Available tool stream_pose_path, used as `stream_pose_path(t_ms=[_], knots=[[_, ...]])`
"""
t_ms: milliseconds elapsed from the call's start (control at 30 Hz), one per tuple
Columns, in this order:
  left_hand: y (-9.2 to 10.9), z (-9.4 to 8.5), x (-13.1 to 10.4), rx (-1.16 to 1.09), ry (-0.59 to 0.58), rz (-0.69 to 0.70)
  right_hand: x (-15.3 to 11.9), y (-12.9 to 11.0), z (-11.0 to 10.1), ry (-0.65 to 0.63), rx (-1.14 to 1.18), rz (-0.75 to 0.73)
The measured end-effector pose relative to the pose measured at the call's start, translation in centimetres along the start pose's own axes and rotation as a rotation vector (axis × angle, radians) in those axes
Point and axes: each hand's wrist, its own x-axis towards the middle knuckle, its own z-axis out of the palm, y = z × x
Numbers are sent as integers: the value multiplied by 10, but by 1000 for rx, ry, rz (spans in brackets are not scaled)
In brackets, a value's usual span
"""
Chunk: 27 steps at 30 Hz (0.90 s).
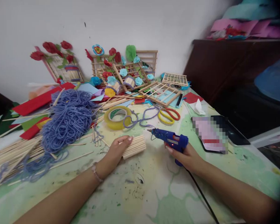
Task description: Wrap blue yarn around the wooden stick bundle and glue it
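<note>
My left hand (118,151) grips a small panel of short wooden sticks (135,147) laid side by side, its thumb resting on top. In my right hand (185,155) is a blue hot glue gun (170,139), with a small red light lit on its body. The gun's nozzle points left, a little apart from the panel's upper right corner. A black cord runs from the grip down to the table's front edge. Just behind the panel lie a roll of clear yellow tape (109,124) and a strand of purple yarn (149,116).
A heap of purple yarn (71,112) and long wooden sticks (16,158) cover the left side. Scissors (169,115) lie behind the glue gun, a phone (210,133) to the right. Stick frames with paper flowers (123,72) lean on the back wall.
</note>
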Motion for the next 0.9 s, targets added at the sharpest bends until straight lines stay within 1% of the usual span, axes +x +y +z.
stream_pose_path(t_ms=[100,233,300,367,533,567,633,700,800,900], knots=[[-1,-1,1,28,5,-18,-2,2,2,-46,8,-50],[-4,-3,3,62,-52,6,-5,5,0,-102,-35,-80],[-4,-3,4,75,-52,-2,-5,6,-1,-122,-68,-107],[-4,-3,4,82,-41,-10,-5,6,-1,-125,-95,-139],[-5,-4,5,56,-64,-19,-4,1,-1,-125,-126,-183],[-6,-4,5,59,-58,-34,-4,-1,-2,-125,-133,-195],[-6,-5,4,72,-6,-65,-4,-3,-2,-127,-148,-222],[-7,-5,5,68,46,-48,-4,-4,-2,-133,-162,-233],[-9,-5,6,53,35,18,-3,-4,-2,-128,-172,-230],[-11,-6,8,46,29,26,-3,-3,-2,-124,-181,-247]])
